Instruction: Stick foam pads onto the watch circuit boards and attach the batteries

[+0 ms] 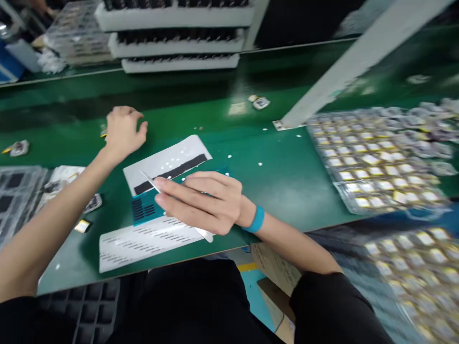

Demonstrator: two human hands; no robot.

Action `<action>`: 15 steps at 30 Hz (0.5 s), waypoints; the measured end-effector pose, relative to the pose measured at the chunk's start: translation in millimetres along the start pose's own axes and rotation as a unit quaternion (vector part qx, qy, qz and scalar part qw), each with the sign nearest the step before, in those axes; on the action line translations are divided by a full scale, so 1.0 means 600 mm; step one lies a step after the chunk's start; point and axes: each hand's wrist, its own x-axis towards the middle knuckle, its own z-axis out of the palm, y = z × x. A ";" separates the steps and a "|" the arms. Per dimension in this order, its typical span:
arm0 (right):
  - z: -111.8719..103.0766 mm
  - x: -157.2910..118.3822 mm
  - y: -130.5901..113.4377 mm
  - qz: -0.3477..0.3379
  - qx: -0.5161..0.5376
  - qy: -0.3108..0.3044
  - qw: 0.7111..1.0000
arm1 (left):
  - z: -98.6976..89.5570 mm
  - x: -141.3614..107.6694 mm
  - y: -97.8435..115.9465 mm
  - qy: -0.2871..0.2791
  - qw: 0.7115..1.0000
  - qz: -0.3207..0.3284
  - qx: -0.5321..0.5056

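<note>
My right hand is closed around slim metal tweezers, whose pointed end slants up and left over a white sheet with a black strip. Below that hand lie a teal sheet with rows of small black pieces and a white liner with short dark marks. Farther left, my left hand hovers low over the green bench, thumb spread from the fingers. Just beside it, partly hidden, is a small yellow piece. Its fingertips are largely out of sight.
On the right, a clear tray of yellow-edged parts stands by a heap of wired parts. A slanted white post meets the bench. Grey trays sit left; white foam racks stand behind. Another parts tray is lower right.
</note>
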 end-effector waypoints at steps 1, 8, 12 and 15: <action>-0.003 -0.002 0.007 0.000 -0.015 0.006 1.000 | 0.040 0.011 0.027 -0.033 0.999 0.027 -0.005; 0.000 -0.025 0.031 -0.005 -0.060 0.003 0.998 | 0.319 0.119 0.244 -0.186 0.974 0.124 0.037; 0.007 -0.039 0.038 -0.011 -0.057 -0.091 0.994 | 0.383 0.181 0.311 -0.199 0.972 0.115 0.046; 0.010 -0.050 0.041 -0.014 -0.025 -0.228 0.973 | 0.397 0.202 0.328 -0.230 0.967 0.104 0.015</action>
